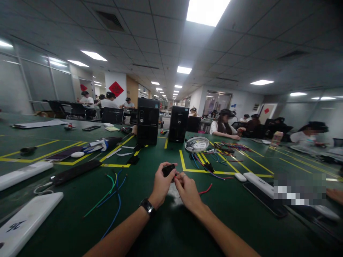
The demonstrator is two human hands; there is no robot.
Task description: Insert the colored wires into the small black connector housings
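In front of me, over the green table, my left hand [160, 185] is closed around a small black block-shaped part [168, 170]. My right hand [188, 189] meets it, its thumb and fingers pinched at the part's near right side. A bit of red shows between the fingertips, and a red wire [206, 189] comes out past the right hand's far side. The fingers hide how the wire and the black part meet. Left of my hands, several loose green and blue wires [117, 192] lie on the table.
Two black computer towers [148, 123] stand ahead. A white basket [197, 144] and many coloured wires [233, 148] lie to the right. White power banks [32, 225] and a black pouch [76, 171] are at left. Across the table sits a person [223, 125].
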